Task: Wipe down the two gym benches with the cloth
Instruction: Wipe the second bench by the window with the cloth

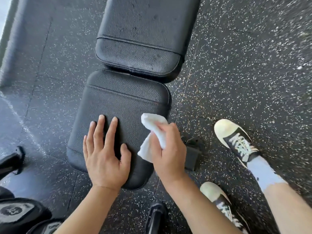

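Left hand [104, 156] is lying flat on the seat pad [118, 115], fingers [110, 130] straight and slightly spread, pointing toward 12 o'clock, gripping nothing; it looks to be bracing the worktop.

Seat pad: black grained vinyl, rounded corners, one stitched seam near its 12 o'clock end. Likely firm foam under a slick skin, so the cloth should be gliding easily and needing only moderate pressure.

Back pad [143, 39] is sitting at 12 o'clock from the seat pad, nearly touching it, with dull spots showing on its surface.

Cloth [157, 127]: white, small, bunched. Soft and light, no stiffness; best held wadded in the palm, as it is here, with a loose flap hanging down to meet the vinyl.

Right hand [168, 149] is curling round the cloth at the seat pad's 3 o'clock edge, thumb and fingers pinching the wad.

Speckled rubber floor [236, 65] all round; two sneakers at 4 o'clock.
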A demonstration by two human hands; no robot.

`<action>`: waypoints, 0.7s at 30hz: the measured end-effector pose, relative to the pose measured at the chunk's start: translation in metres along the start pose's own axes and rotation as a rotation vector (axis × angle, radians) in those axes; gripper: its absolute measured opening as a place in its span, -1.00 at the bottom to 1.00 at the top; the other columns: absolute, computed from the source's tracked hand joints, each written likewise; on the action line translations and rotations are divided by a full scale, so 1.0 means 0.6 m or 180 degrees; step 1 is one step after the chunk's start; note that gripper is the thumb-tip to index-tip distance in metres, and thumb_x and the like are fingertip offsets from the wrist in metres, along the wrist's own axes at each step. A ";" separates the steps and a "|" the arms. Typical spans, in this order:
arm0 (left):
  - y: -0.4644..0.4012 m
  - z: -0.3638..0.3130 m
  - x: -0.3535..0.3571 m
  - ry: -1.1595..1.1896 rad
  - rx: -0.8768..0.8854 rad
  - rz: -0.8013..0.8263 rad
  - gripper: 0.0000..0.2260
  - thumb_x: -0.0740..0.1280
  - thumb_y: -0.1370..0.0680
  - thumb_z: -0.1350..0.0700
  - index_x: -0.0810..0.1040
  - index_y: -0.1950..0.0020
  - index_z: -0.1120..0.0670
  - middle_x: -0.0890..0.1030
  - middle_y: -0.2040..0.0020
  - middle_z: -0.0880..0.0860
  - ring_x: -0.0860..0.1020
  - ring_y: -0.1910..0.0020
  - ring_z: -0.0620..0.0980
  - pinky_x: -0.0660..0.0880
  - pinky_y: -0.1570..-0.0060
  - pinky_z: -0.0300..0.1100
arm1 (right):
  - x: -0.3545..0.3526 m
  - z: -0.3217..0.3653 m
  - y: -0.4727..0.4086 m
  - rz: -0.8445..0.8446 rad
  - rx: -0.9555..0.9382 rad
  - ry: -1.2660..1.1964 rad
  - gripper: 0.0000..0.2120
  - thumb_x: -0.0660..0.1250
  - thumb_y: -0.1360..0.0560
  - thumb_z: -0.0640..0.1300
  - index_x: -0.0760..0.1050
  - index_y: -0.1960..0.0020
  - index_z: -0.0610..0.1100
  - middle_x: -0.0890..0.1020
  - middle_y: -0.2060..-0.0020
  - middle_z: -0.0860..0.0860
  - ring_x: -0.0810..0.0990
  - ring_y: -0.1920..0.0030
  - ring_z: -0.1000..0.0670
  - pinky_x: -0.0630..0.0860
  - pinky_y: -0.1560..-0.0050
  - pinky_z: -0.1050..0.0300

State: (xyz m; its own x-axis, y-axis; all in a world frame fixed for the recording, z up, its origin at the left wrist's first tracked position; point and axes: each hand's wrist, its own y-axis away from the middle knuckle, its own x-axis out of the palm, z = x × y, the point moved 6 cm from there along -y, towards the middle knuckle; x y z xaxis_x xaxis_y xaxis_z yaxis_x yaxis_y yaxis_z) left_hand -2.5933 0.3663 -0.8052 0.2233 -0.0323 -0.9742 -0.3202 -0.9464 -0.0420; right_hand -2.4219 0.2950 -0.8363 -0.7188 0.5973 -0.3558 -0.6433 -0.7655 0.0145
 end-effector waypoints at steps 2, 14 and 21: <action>0.002 -0.001 -0.001 -0.0021 -0.0007 -0.0028 -0.37 0.19 -0.54 -0.05 0.36 -0.64 0.00 0.25 -0.68 0.08 0.16 -0.68 0.17 0.13 -0.60 0.29 | -0.009 -0.009 -0.059 -0.0218 0.0147 0.0055 -0.82 0.27 -0.57 -0.06 0.41 -0.17 -0.01 0.58 0.02 0.10 0.57 0.05 0.03 0.47 0.10 0.06; 0.001 0.001 0.000 -0.0023 -0.0045 0.0003 -0.36 0.19 -0.55 -0.05 0.30 -0.66 -0.07 0.22 -0.70 0.04 0.14 -0.68 0.16 0.10 -0.62 0.23 | 0.012 -0.021 0.110 -0.0091 0.0810 -0.0232 -0.81 0.18 -0.66 0.18 0.36 -0.12 0.08 0.59 0.04 0.19 0.60 0.03 0.09 0.52 0.05 0.03; 0.002 0.005 0.002 -0.0033 -0.0059 -0.0042 -0.36 0.19 -0.55 -0.05 0.29 -0.67 -0.09 0.22 -0.69 0.03 0.14 -0.68 0.14 0.10 -0.63 0.22 | 0.001 -0.011 0.050 0.0205 0.0224 0.0009 -0.79 0.29 -0.62 0.05 0.38 -0.17 -0.01 0.58 -0.03 0.15 0.59 0.01 0.03 0.48 0.12 0.08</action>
State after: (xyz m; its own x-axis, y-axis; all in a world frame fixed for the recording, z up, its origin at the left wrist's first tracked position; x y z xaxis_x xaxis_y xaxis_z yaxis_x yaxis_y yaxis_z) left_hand -2.5963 0.3659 -0.8074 0.2179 -0.0165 -0.9758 -0.3002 -0.9525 -0.0509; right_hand -2.4396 0.2709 -0.8423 -0.7586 0.5465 -0.3548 -0.6127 -0.7836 0.1030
